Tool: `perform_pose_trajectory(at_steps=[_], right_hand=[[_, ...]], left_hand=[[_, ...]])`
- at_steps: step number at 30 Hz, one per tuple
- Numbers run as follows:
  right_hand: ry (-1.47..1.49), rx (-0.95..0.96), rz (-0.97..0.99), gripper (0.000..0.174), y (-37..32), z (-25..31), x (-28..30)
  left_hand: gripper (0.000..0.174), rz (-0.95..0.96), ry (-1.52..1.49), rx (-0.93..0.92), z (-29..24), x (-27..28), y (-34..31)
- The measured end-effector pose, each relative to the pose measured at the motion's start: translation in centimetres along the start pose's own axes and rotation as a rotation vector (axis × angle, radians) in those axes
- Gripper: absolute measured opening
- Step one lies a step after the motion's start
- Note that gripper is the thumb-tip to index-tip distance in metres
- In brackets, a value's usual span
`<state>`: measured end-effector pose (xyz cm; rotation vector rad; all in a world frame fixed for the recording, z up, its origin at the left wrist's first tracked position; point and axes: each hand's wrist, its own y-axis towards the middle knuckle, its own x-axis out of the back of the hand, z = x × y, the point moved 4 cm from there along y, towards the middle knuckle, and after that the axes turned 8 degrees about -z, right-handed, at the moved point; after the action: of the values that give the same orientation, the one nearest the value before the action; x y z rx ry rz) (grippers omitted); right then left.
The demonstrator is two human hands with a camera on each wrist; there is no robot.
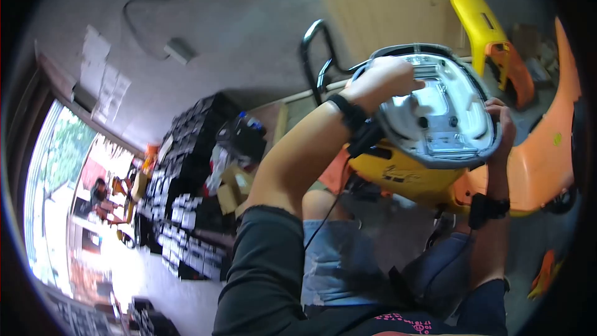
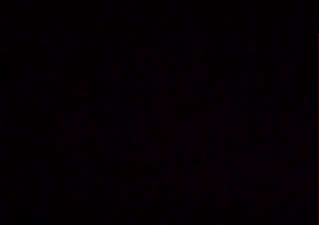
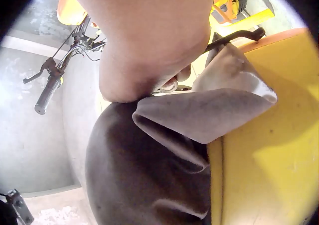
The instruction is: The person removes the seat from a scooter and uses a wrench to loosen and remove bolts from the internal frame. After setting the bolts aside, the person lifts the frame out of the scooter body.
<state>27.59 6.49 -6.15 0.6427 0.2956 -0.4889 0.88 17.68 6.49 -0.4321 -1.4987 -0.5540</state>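
Observation:
An upturned seat (image 1: 444,109) lies across a yellow body part (image 1: 398,171) in the head view, its pale plastic underside facing up inside a dark grey cover rim. Over the upper left of the underside is the left hand (image 1: 387,78), fingers bent; what lies under them is hidden. At the right rim the right hand (image 1: 502,126) curls its fingers over the edge. The right wrist view has the right hand (image 3: 149,51) gripping the edge of a loose, folded grey cover (image 3: 199,113), beside a yellow panel (image 3: 274,135). The left wrist view is black.
An orange curved body part (image 1: 541,155) extends right, with a yellow fender (image 1: 476,22) behind it. A black bent tube (image 1: 308,50) rises at the left of the seat. Stacked dark boxes (image 1: 193,143) and an open carton (image 1: 236,190) stand farther left. A handlebar grip (image 3: 47,95) shows behind.

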Motion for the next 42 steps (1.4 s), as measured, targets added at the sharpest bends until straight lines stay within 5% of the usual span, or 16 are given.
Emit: perform_pose_trajectory(at_steps=[5,6,9,13,25,28,31,40,42], right_hand=[[0.059,-0.015,0.193,0.043,2.6,-5.1,4.6],[0.261,-0.178,0.241,0.043,3.3,-6.0,5.6],[0.289,-0.321,0.087,0.044,4.0,-7.8,7.8],[0.246,-0.32,0.002,0.044,4.4,-8.3,8.9],[0.21,-0.222,0.211,0.043,4.4,-7.4,8.1],[0.246,-0.268,0.072,0.042,4.3,-7.6,8.2],[0.261,-0.335,0.107,0.042,4.8,-8.3,9.0],[0.24,-0.051,0.119,0.039,1.4,-3.1,2.8],[0.177,-0.07,-0.009,0.039,0.9,-1.6,1.6]], left_hand=[[0.059,-0.099,-0.003,-0.206,0.7,-1.4,0.5],[0.055,-0.072,-0.007,-0.245,0.6,-1.9,1.2],[0.048,0.065,0.116,-0.157,-0.2,-1.8,2.3],[0.048,0.057,0.094,-0.133,-0.2,-2.0,2.5],[0.06,0.022,0.025,-0.05,-0.1,-1.3,1.7],[0.059,0.041,0.022,-0.043,-0.2,-1.5,1.6],[0.046,0.071,0.056,-0.052,-0.4,-1.6,1.9],[0.031,0.067,0.057,-0.016,-0.9,0.2,0.9],[0.028,-0.15,-0.061,0.065,-0.3,2.2,0.5]])
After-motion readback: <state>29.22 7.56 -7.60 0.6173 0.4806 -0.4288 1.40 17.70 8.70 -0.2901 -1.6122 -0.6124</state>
